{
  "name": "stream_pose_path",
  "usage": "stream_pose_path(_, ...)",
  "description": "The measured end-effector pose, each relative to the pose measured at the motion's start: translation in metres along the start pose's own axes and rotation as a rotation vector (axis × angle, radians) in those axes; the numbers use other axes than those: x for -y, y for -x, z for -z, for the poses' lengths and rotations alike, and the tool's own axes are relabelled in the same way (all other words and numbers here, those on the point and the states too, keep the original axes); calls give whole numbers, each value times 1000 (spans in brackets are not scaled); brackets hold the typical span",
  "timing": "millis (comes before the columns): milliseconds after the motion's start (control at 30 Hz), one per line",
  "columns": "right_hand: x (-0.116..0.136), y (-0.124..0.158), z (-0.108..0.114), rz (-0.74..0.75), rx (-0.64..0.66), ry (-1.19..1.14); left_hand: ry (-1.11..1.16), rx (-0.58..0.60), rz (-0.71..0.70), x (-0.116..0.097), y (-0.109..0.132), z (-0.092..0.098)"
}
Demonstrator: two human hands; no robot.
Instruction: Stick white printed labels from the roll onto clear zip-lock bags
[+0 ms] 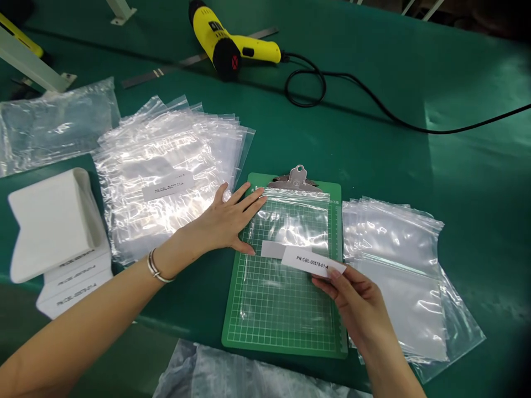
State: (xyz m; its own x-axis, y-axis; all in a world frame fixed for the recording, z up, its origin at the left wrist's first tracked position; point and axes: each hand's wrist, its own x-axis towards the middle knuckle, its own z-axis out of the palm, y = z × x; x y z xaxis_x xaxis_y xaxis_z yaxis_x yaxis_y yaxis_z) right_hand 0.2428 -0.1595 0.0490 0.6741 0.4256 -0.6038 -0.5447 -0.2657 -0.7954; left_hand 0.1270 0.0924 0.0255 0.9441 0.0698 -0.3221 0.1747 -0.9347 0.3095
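My right hand (357, 298) pinches a white printed label (313, 261) by its right end, over a clear zip bag (286, 298). The bag lies flat on a green gridded clipboard (282, 348), its zip edge just below the metal clip (296, 178). Under the label's left part, a pale blank strip (274, 249) shows on the bag. With fingers spread, my left hand (232, 221) rests on the clipboard's left edge and the upper left of the bag. Beside that hand lies a fanned pile of clear bags (166, 149), the top one bearing a label (168, 188).
At the right is another stack of clear bags (398, 276). A folded strip of white labels (53, 221) sits at the left. Farther back are a yellow heat gun (215, 38) with a black cord (360, 83) and a metal ruler (166, 71). Plastic (232, 373) lies at the front edge.
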Motion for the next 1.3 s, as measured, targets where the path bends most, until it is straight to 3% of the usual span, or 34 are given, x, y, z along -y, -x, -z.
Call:
stream_pose_path(100,25,-17,-13,105,-16,-149,-24,14,5,0,-1,0)
stream_pose_path(233,54,-59,-42,203,114,-291,-41,15,11,-1,-2,1)
stream_pose_path(433,50,-102,-59,218,26,-306,-29,23,3,-2,-1,0)
stream_pose_path(733,46,-98,-59,246,-5,-307,14,94,8,-1,0,3)
stream_pose_path(933,46,-98,-59,254,4,-298,59,61,-31,2,0,-1)
stream_pose_path(1300,45,-98,-60,257,-19,-285,-59,161,8,-4,-2,9)
